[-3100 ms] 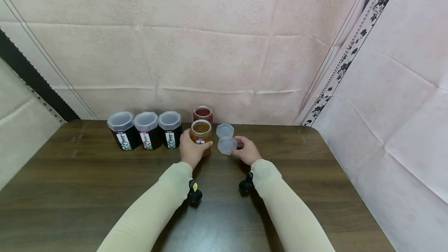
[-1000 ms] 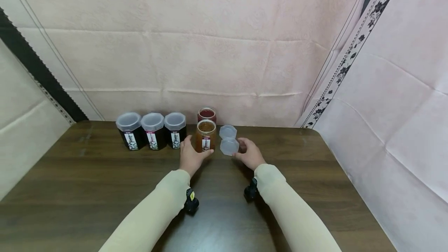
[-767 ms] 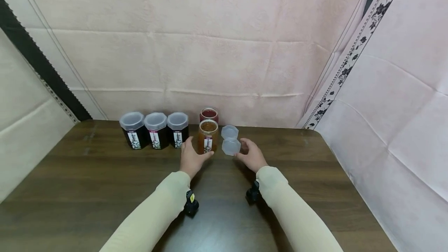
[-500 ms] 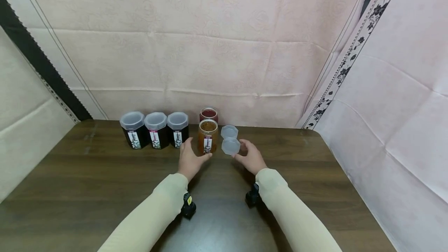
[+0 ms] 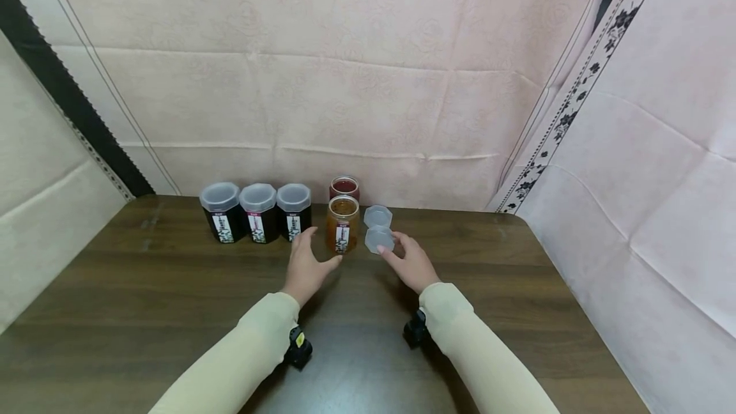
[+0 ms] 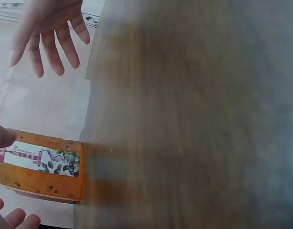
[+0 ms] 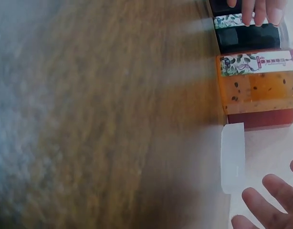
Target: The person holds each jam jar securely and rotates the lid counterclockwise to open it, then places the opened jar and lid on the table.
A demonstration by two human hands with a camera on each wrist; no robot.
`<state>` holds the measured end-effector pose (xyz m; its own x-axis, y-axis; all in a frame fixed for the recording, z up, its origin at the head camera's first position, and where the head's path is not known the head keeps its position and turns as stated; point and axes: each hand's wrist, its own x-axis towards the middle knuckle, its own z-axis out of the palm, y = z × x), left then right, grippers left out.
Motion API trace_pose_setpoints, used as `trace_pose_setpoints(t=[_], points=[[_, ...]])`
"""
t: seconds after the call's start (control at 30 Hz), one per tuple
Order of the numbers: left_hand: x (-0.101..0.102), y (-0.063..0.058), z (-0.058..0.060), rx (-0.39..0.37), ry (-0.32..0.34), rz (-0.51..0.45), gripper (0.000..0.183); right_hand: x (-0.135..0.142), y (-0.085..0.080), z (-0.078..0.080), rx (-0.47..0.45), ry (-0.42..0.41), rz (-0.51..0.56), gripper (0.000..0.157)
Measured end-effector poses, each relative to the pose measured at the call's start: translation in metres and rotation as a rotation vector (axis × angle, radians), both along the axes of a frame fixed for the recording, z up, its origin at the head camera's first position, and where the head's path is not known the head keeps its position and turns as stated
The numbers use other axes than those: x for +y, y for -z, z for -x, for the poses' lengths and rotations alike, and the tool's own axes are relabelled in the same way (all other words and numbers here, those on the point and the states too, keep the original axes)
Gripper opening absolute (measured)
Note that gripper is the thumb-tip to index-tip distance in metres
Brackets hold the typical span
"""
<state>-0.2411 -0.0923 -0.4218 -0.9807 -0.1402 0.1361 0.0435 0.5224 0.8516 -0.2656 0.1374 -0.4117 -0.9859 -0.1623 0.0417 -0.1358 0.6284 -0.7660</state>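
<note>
An uncovered glass jar of orange, seed-flecked preserve (image 5: 342, 232) stands upright in the head view, its label facing me. My left hand (image 5: 305, 268) is just to its near left, thumb and fingers spread apart and off the glass. Directly behind it is an uncovered jar of dark red preserve (image 5: 344, 187). Two translucent hexagonal lids lie to the right, a far lid (image 5: 377, 215) and a near lid (image 5: 379, 239). My right hand (image 5: 411, 265) is beside the near lid with relaxed fingers; in the right wrist view its fingers (image 7: 266, 205) hold nothing and appear apart from the lid.
Left of the orange jar, three dark jars with translucent lids stand in a row: a left one (image 5: 222, 217), a middle one (image 5: 258, 217) and a right one (image 5: 294, 214). A cloth-covered wall (image 5: 345, 101) rises behind the wooden table (image 5: 356, 337).
Three seconds ago my left hand gripped the orange jar; it has let go and drawn back toward me and left. My right hand has eased slightly back from the near lid.
</note>
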Motion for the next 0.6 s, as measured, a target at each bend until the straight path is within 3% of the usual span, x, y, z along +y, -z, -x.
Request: trace_pose_setpoints(t=[0.2,0.6], points=[[-0.007,-0.002,-0.005,0.025,0.012,0.009,0.081,-0.002,-0.005,-0.007,0.01,-0.009,-0.008,0.073],[-0.019,-0.006,-0.015,0.044,0.024,0.051,0.081,-0.008,-0.009,-0.014,0.049,-0.022,0.023,0.068]])
